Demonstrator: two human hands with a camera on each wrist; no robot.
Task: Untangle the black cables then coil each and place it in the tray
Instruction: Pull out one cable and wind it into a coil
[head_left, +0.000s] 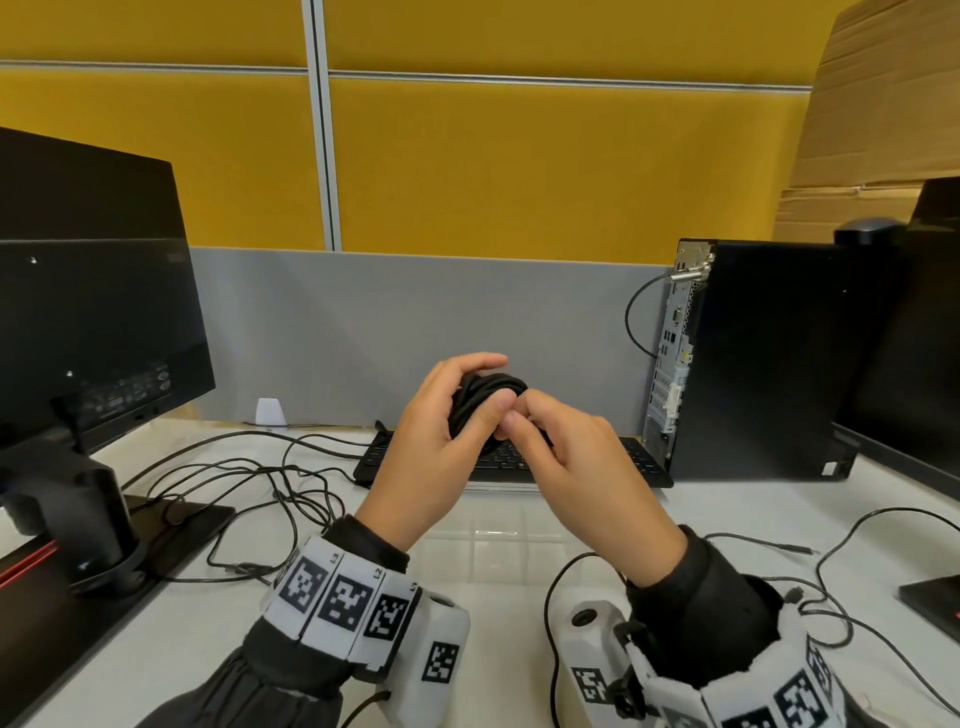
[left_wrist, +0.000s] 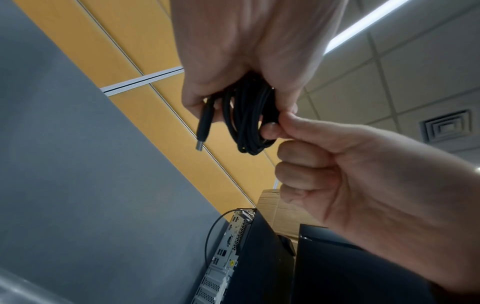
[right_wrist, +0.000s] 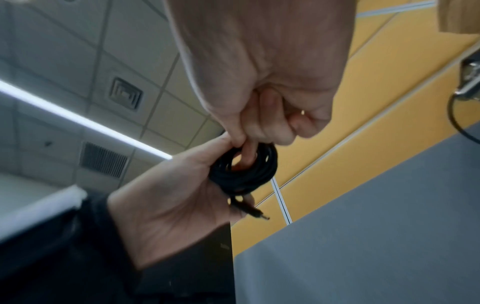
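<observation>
Both hands, left hand (head_left: 423, 441) and right hand (head_left: 576, 467), grip the coiled black cable (head_left: 480, 408) between them.

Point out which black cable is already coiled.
The coiled cable held up between the left hand and right hand; the loose cables lie sprawled across the table.

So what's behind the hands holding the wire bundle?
Behind the left hand and right hand gripping the coiled cable lies a black keyboard; its middle is hidden, and a grey divider stands beyond.
</observation>
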